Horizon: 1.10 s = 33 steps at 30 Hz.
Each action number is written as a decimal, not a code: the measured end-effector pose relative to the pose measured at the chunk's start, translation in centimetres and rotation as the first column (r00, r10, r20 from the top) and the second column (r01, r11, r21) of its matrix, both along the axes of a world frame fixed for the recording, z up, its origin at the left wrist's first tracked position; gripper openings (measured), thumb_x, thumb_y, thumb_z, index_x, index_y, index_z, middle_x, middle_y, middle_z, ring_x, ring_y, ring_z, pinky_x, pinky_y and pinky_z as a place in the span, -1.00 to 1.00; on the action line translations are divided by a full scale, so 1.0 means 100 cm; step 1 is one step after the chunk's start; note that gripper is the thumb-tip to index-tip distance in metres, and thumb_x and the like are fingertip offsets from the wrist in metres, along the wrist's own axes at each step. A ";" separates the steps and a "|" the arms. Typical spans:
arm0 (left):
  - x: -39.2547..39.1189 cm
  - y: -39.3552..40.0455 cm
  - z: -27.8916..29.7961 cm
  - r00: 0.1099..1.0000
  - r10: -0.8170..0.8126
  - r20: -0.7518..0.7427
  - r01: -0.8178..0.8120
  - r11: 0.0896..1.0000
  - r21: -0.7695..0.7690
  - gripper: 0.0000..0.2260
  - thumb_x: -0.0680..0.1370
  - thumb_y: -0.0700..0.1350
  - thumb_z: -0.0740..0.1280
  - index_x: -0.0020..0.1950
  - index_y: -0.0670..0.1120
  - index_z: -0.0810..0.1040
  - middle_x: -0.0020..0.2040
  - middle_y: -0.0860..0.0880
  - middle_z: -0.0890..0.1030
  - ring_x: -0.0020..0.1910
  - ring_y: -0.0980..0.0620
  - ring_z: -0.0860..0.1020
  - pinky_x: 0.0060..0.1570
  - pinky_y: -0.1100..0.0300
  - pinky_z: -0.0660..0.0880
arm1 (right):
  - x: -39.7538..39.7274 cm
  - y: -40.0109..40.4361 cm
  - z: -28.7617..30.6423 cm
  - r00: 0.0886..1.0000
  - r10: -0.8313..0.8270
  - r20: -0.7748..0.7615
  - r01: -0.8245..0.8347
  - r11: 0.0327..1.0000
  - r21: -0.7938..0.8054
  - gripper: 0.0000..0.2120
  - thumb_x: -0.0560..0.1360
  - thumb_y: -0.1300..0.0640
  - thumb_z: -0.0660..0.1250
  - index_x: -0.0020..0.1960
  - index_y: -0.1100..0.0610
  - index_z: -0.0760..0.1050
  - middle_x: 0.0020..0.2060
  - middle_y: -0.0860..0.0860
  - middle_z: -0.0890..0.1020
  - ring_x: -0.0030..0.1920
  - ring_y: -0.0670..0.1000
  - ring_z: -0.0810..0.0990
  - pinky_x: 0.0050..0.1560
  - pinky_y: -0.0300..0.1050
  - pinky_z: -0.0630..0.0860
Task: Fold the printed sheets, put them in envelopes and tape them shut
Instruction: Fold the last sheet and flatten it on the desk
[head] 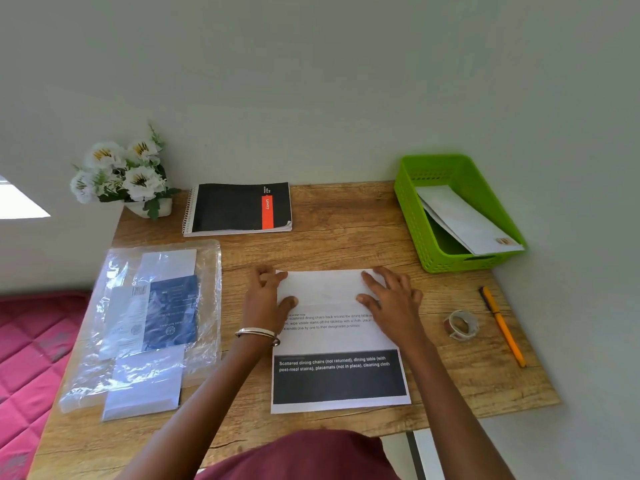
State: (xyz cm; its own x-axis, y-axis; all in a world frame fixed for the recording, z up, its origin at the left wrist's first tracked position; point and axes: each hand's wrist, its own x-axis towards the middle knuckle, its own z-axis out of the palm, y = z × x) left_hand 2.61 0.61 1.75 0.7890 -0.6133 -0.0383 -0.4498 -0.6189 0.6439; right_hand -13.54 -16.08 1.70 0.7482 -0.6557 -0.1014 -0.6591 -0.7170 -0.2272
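— Where is the printed sheet (pixel 337 341)?
— Mid-table, near the front edge, its far part folded over.
— And the hands?
— Left hand (pixel 268 299) and right hand (pixel 391 301) press flat on the fold, fingers spread, gripping nothing

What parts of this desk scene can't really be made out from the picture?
Head view only:
- Printed sheet: its far part is folded over, and the left hand and right hand cover part of the small print.
- Envelopes in the plastic packet: glare hides how many there are.
- Green basket: its wall hides what lies under the white envelope.
- Tape roll: too small to see how much is left.
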 end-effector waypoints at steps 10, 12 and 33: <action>0.014 0.015 -0.006 0.897 -0.364 0.249 0.266 0.897 0.354 -0.58 0.57 0.04 0.19 0.42 0.01 0.31 0.47 0.07 0.23 0.46 0.00 0.12 0.38 -0.06 0.05 | 0.019 -0.006 -0.002 0.998 -0.055 -0.041 0.049 0.991 -0.127 -0.55 0.59 -0.13 0.10 0.44 -0.03 0.29 0.47 0.01 0.26 0.37 0.11 0.22 0.17 0.08 0.21; 0.012 0.017 -0.009 0.900 -0.385 0.203 0.293 0.881 0.371 -0.54 0.58 0.09 0.12 0.47 0.01 0.21 0.51 0.10 0.15 0.49 0.04 0.06 0.42 -0.07 -0.05 | 0.018 -0.003 0.000 0.997 -0.067 -0.025 0.062 0.988 -0.140 -0.55 0.57 -0.13 0.15 0.41 0.01 0.34 0.44 0.04 0.29 0.36 0.12 0.23 0.17 0.09 0.21; 0.011 0.022 -0.020 0.914 -0.404 0.028 0.380 0.879 0.288 -0.42 0.59 0.05 0.15 0.52 -0.02 -0.05 0.53 0.11 -0.12 0.49 0.07 -0.21 0.39 -0.11 -0.33 | -0.053 0.066 0.019 0.763 0.646 0.000 -0.633 0.748 -0.198 -0.51 0.36 -0.20 0.34 0.19 0.03 0.53 0.12 -0.08 0.58 0.19 -0.03 0.38 0.08 -0.03 0.36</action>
State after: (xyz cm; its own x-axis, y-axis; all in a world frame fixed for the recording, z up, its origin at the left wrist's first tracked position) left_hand 3.72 2.76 -0.28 0.4936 -0.8485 -0.1910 -0.7374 -0.5247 0.4254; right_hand -18.84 -9.48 3.64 0.9993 -0.0228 0.0302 -0.0203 -0.9966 -0.0805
